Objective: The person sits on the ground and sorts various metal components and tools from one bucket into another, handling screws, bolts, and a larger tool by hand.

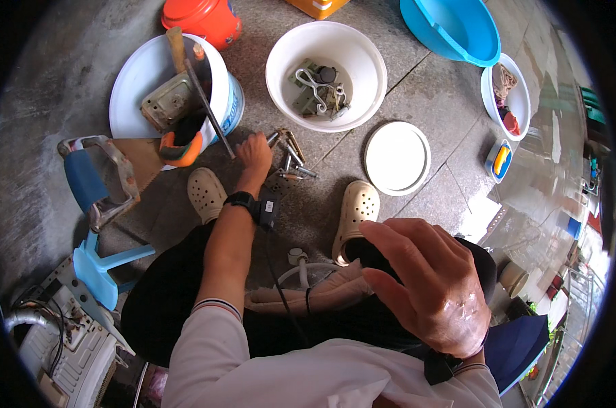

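Note:
My left hand [255, 151] reaches down to the stone floor beside a small heap of metal expansion bolts [293, 153]. Its fingertips are hidden beneath the hand, so a grip does not show. A flat perforated metal plate [281, 182] lies just below the bolts. Raised over my right knee, my right hand [430, 285] has its fingers bent and apart, with nothing visible between them. Beyond the bolts stands a white bucket [326, 115] with metal hardware [320, 89] inside, including a bent wire hook. A round white lid [398, 158] lies right of it.
Left stands a larger white bucket [126, 81] holding tools and a metal box [167, 101]. A handsaw [86, 178] sticks out over its rim. Blue plastic basin [456, 30], red bucket [200, 20] and light-blue stool [96, 270] surround me. A cable hangs from my left wrist.

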Demonstrator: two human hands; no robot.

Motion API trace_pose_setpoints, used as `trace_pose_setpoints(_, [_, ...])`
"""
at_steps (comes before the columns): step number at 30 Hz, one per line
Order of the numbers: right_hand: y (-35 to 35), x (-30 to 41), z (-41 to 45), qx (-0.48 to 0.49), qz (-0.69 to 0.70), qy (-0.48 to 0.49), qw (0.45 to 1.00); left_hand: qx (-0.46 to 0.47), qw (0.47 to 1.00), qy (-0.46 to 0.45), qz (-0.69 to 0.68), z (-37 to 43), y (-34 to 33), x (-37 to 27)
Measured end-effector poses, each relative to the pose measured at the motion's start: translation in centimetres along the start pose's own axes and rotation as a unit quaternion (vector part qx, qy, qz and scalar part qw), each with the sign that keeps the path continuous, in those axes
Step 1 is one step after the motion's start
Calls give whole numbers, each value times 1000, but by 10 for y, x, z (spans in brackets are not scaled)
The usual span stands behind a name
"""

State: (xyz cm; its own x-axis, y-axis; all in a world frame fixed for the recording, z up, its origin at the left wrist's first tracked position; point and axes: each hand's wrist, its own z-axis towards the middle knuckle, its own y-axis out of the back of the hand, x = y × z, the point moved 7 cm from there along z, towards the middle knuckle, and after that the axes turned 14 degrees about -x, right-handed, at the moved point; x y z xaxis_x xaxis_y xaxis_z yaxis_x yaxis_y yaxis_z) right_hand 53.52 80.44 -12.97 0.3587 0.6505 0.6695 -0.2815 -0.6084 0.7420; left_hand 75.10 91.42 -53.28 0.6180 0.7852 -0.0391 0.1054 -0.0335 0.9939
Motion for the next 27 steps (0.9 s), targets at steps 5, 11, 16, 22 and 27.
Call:
trace_pose_setpoints(5, [1, 0, 1, -6, 2, -23, 1000, 7, 998, -35, 44, 1, -6, 2])
trace_pose_setpoints(11, [2, 1, 1, 0, 8, -29, 1000, 93, 995, 25, 9, -6, -9, 4])
trace_pose_setpoints(16, [-1, 1, -1, -1, 12, -7, 1000, 57, 998, -3, -31, -14, -5, -9])
trace_pose_setpoints(22, [-3, 2, -1, -4, 4, 14, 1000, 25, 998, -29, -40, -23, -14, -10])
trace_pose_setpoints(27, [-2, 1, -1, -4, -3, 13, 1000, 54, 998, -30, -29, -25, -7, -17])
